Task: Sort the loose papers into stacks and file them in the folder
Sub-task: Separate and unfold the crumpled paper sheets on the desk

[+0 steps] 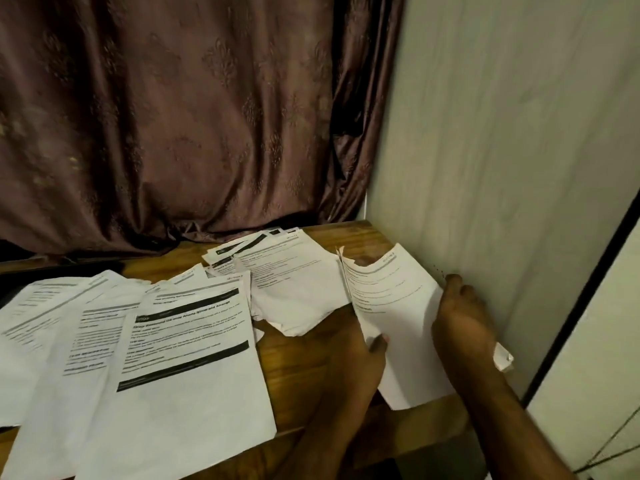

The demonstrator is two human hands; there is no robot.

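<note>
Both hands down at the right end of the wooden table [298, 372], on one small stack of papers [398, 306]. Left hand [360, 355] at the stack's left edge, thumb on top of the sheets, fingers hidden beneath, apparently pinching that edge. Right hand [464, 313] on the stack's right edge, fingers curled down over it, close against the pale wall [502, 150]. Stack lifted a little at its far end, top corner curling, several sheet edges visible along the left side. A crumpled bit of paper [504, 358] poking out just beyond the right wrist.

Loose papers spread over the rest of the table. Nearest on the left, a printed sheet with black bars [187, 348], overlapping two more printed sheets [52, 327] fanned out further left. Behind, toward the middle, a wrinkled sheet [294, 289] with a bent lower edge, lying over further pages [239, 251] at the table's far side. No folder visible anywhere in view.

Brown patterned curtain [173, 116] hanging behind the table, its hem bunched at the table's back edge.
</note>
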